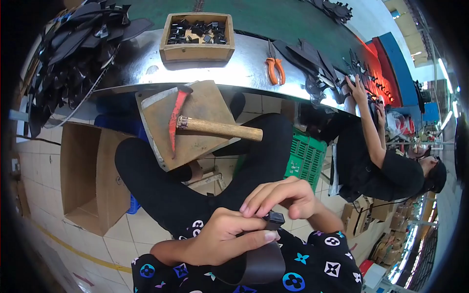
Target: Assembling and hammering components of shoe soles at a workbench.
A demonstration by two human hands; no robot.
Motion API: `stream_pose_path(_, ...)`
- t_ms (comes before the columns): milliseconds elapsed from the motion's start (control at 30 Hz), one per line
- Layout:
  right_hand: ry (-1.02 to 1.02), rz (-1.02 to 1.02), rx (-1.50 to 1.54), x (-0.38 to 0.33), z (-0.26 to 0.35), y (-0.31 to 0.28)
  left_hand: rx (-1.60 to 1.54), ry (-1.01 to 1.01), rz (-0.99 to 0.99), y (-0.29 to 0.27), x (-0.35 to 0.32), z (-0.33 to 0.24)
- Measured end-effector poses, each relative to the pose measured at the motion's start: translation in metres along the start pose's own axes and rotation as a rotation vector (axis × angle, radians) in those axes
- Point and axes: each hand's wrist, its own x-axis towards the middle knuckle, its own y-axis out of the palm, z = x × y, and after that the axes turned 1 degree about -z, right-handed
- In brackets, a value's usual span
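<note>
The left hand (pixel 224 239) is closed on a dark flat piece (pixel 266 264), which lies in front of the patterned shirt, with a small black block (pixel 275 220) at its upper end between thumb and index finger. The right hand (pixel 289 196) is half open, curved above, its fingertips near this block; whether they touch it, I cannot tell. Farther, a red-headed hammer (pixel 220 128) rests on a board (pixel 207 102), and on the table (pixel 249 73) stand a wooden box (pixel 198 52) and orange-handled pliers (pixel 275 71).

Both hands (pixel 229 238) at black piece (pixel 275 218); hammer (pixel 215 128) on board (pixel 207 105); orange-handled pliers (pixel 275 71) on metal table (pixel 246 63).
</note>
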Motion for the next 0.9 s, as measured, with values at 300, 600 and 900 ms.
stream_pose_path(300,-0.186,-0.142,-0.057,0.006,-0.015,0.022,0.086,0.039,-0.231,0.010,-0.002,-0.003)
stream_pose_path(600,-0.074,-0.250,-0.416,0.040,-0.025,-0.001,0.295,0.044,-0.486,-0.012,-0.016,-0.006)
stream_pose_path(900,-0.089,-0.322,-1.291,0.037,-0.043,-0.059,0.507,0.372,-0.861,-0.067,-0.035,-0.023)
